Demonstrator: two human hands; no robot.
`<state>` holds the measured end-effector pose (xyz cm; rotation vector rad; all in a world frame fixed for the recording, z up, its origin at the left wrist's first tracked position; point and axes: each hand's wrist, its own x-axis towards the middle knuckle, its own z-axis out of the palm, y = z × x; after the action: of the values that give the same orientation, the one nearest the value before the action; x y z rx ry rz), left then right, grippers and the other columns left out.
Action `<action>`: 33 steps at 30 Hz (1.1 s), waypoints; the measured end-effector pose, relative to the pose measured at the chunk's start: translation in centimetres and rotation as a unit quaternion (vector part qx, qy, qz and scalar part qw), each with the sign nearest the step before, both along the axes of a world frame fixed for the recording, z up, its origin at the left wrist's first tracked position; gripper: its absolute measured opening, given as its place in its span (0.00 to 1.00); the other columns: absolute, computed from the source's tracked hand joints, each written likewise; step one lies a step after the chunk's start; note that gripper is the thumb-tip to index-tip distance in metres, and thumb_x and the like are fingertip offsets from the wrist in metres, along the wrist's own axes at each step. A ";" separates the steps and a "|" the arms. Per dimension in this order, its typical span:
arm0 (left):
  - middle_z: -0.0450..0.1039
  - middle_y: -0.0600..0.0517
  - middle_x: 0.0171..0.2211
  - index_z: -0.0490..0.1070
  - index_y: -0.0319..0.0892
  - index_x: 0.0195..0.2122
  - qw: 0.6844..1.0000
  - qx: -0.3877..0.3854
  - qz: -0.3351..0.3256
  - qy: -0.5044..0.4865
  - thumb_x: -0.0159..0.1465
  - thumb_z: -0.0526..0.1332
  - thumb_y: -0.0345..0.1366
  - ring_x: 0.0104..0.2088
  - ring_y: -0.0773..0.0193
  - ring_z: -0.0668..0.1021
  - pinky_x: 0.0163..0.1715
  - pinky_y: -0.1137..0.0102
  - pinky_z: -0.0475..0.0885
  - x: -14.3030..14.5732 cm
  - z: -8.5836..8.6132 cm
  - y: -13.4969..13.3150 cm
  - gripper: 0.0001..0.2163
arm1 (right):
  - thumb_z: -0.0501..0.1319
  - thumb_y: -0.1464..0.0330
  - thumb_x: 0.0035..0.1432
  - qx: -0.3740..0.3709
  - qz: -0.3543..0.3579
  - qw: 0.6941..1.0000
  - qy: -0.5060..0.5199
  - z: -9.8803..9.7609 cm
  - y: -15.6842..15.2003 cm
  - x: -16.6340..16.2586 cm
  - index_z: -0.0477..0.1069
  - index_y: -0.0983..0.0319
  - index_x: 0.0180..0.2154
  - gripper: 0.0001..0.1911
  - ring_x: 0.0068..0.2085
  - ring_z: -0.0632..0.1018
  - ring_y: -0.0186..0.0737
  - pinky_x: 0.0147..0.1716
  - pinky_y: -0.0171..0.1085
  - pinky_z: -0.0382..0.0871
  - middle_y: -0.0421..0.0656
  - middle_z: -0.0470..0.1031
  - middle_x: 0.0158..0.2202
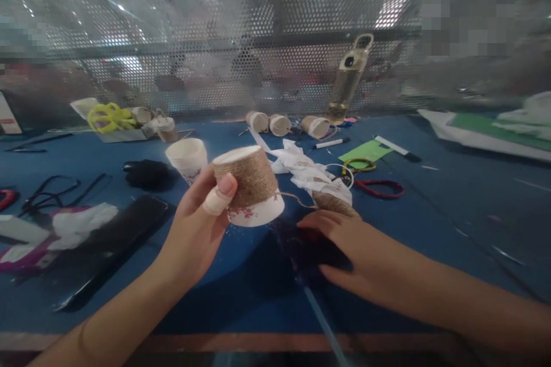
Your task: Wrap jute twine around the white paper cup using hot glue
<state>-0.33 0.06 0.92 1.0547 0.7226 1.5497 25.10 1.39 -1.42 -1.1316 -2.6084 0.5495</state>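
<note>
My left hand [204, 212] grips a paper cup [256, 213] above the table, its thumb on the near side with a pale wrap around it. Brown twine [252, 175] is wound around most of the cup. A white band with red flower print shows below the winding. From the cup, a loose strand runs right toward a twine roll [333, 205], partly covered by crumpled white paper. My right hand [340, 235] is closed around a dark tool that looks like a glue gun [316, 249]; a translucent stick [321, 315] extends from it toward me.
Stacked paper cups [187, 156] stand behind my left hand. Several twine-wrapped cups lie at the back, near a clear bottle [346, 83]. Red-handled scissors [385, 188], markers and green paper [365, 152] are right; a black phone-like slab [116, 246] and a tissue pack [43, 235] are left.
</note>
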 end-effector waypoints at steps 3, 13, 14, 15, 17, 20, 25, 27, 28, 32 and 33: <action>0.85 0.46 0.53 0.84 0.47 0.52 1.000 -0.003 0.002 0.004 0.68 0.72 0.45 0.65 0.42 0.78 0.64 0.52 0.73 0.1 0.0 0.1 0.15 | 0.66 0.64 0.65 0.038 0.007 0.998 0.050 0.8 0.2 0.8 0.76 0.60 0.58 0.20 0.54 0.85 0.54 0.53 0.51 0.80 0.50 0.84 0.56; 0.85 0.47 0.54 0.84 0.49 0.54 0.998 -0.021 -0.015 0.048 0.68 0.70 0.49 0.57 0.45 0.83 0.53 0.58 0.79 -0.2 -0.2 0.2 0.17 | 0.56 0.47 0.68 0.126 -0.198 0.967 -0.102 1.9 4.6 2.3 0.74 0.63 0.62 0.34 0.57 0.81 0.74 0.47 0.63 0.77 0.60 0.80 0.61; 0.85 0.47 0.54 0.84 0.49 0.54 0.998 -0.024 -0.016 0.054 0.68 0.70 0.49 0.56 0.46 0.83 0.52 0.59 0.79 -0.2 -0.3 0.2 0.17 | 0.57 0.46 0.67 0.109 -0.204 0.966 -0.113 1.9 5.1 2.4 0.72 0.63 0.64 0.36 0.55 0.82 0.74 0.47 0.64 0.77 0.61 0.80 0.60; 0.85 0.47 0.54 0.84 0.50 0.54 0.998 -0.027 -0.018 0.059 0.68 0.70 0.49 0.56 0.47 0.83 0.52 0.60 0.79 -0.3 -0.4 0.3 0.16 | 0.58 0.45 0.66 0.097 -0.207 0.966 -0.118 1.9 5.6 2.4 0.71 0.63 0.66 0.37 0.54 0.83 0.74 0.47 0.64 0.77 0.61 0.81 0.59; 0.85 0.48 0.54 0.84 0.51 0.54 0.997 -0.031 -0.023 0.060 0.68 0.70 0.49 0.56 0.48 0.83 0.53 0.61 0.79 -0.3 -0.5 0.3 0.16 | 0.60 0.48 0.64 0.078 -0.210 0.967 -0.125 2.1 6.3 2.4 0.69 0.63 0.68 0.38 0.53 0.84 0.71 0.47 0.61 0.77 0.60 0.83 0.56; 0.85 0.48 0.54 0.85 0.51 0.52 0.997 -0.034 -0.024 0.058 0.67 0.71 0.50 0.56 0.49 0.83 0.54 0.61 0.78 -0.3 -0.4 0.3 0.16 | 0.62 0.53 0.62 0.061 -0.212 0.968 -0.123 2.4 7.2 2.1 0.66 0.63 0.69 0.39 0.52 0.85 0.66 0.46 0.54 0.77 0.57 0.84 0.55; 0.85 0.47 0.54 0.85 0.50 0.52 0.997 -0.051 -0.020 0.057 0.66 0.72 0.50 0.59 0.45 0.82 0.54 0.59 0.77 -0.1 -0.3 0.1 0.17 | 0.65 0.50 0.59 0.056 -0.206 0.971 -0.109 2.6 8.4 1.6 0.72 0.63 0.64 0.37 0.47 0.85 0.63 0.39 0.48 0.74 0.56 0.87 0.50; 0.85 0.46 0.54 0.84 0.49 0.53 0.997 -0.052 -0.021 0.056 0.66 0.72 0.50 0.59 0.44 0.82 0.55 0.58 0.77 -0.1 -0.3 0.1 0.18 | 0.64 0.48 0.61 0.060 -0.203 0.973 -0.089 2.8 8.9 1.5 0.78 0.61 0.55 0.29 0.44 0.85 0.59 0.37 0.45 0.72 0.53 0.87 0.45; 0.85 0.46 0.54 0.84 0.48 0.53 0.997 -0.054 -0.021 0.057 0.66 0.72 0.50 0.59 0.44 0.82 0.56 0.58 0.77 -0.1 -0.3 0.2 0.18 | 0.62 0.48 0.63 0.061 -0.202 0.975 -0.074 2.9 9.2 1.5 0.79 0.60 0.48 0.24 0.42 0.85 0.55 0.36 0.44 0.71 0.51 0.87 0.42; 0.85 0.47 0.53 0.84 0.48 0.51 0.996 -0.057 -0.021 0.059 0.64 0.74 0.51 0.57 0.46 0.83 0.53 0.60 0.77 -0.1 -0.3 0.3 0.18 | 0.58 0.56 0.68 0.047 -0.201 0.978 -0.010 3.7 10.4 2.1 0.74 0.58 0.30 0.17 0.27 0.81 0.42 0.31 0.41 0.68 0.43 0.82 0.28; 0.85 0.47 0.52 0.84 0.48 0.51 0.996 -0.056 -0.021 0.061 0.64 0.74 0.51 0.56 0.47 0.83 0.52 0.61 0.77 -0.1 -0.3 0.3 0.18 | 0.59 0.58 0.69 0.045 -0.202 0.978 0.008 4.1 10.7 2.3 0.73 0.57 0.30 0.16 0.25 0.79 0.40 0.30 0.41 0.68 0.41 0.81 0.27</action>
<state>-0.39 0.40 0.57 1.0819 0.8560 1.4008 27.39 12.08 2.63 -1.5602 -2.2672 0.3451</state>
